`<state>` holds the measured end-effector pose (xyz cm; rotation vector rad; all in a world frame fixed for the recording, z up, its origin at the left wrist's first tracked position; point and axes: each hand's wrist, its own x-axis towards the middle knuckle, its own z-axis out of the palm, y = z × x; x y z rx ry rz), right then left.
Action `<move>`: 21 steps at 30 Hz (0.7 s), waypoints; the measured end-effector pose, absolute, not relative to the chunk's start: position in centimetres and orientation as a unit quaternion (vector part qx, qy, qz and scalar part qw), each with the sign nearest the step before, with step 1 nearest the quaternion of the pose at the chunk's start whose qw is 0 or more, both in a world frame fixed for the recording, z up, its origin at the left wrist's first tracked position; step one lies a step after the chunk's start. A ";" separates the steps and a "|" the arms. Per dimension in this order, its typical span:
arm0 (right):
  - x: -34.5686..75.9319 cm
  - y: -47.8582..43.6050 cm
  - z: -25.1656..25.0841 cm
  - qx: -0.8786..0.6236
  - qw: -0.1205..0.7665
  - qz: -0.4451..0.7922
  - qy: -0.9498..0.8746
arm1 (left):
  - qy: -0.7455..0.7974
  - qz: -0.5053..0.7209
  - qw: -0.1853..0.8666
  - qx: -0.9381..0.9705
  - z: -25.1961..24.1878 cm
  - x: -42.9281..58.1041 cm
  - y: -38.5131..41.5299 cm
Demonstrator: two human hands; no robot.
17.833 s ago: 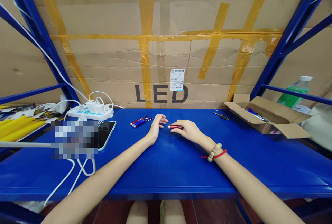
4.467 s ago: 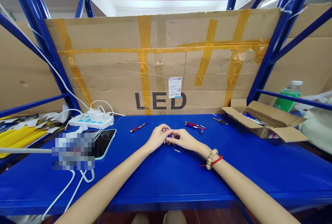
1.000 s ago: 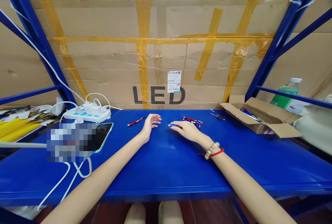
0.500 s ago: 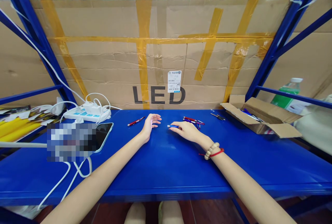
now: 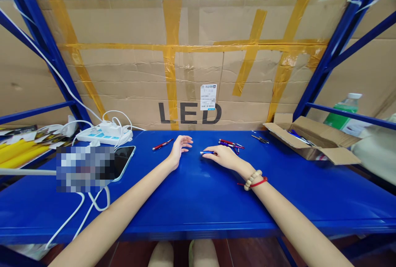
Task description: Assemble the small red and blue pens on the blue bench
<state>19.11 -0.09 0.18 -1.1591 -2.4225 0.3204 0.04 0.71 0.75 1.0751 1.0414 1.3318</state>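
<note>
My right hand (image 5: pixel 224 157) rests on the blue shelf top (image 5: pixel 198 193) with its fingers pinched round a small blue pen-shaped light (image 5: pixel 206 152), whose tip points left. My left hand (image 5: pixel 179 147) stands on its edge a little to the left, palm turned toward that tip, fingers apart and holding nothing. A red pen-shaped light (image 5: pixel 162 144) lies left of my left hand. A few more red and blue ones (image 5: pixel 230 144) lie just beyond my right hand. Beads and a red cord circle my right wrist.
An open cardboard box (image 5: pixel 312 141) with more pen lights sits at the right, a green bottle (image 5: pixel 345 110) behind it. A phone (image 5: pixel 123 162), white power strip (image 5: pixel 103 134) and cables lie at the left. Small pliers (image 5: pixel 259 138) lie near the taped cardboard back wall.
Over the last second almost nothing moved: the right hand keeps the blue light pointed at the left palm. Earlier both hands worked together on it, and the lights left of me dwindled to one.
</note>
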 end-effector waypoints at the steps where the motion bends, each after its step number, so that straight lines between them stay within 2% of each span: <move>1: 19.1 -0.1 0.2 -0.418 0.218 0.115 -0.875 | 0.437 0.561 0.539 0.452 0.7 0.0 0.7; 21: 19.1 -0.1 0.2 -0.411 0.207 0.119 -0.880 | 0.441 0.556 0.536 0.458 0.7 0.0 0.7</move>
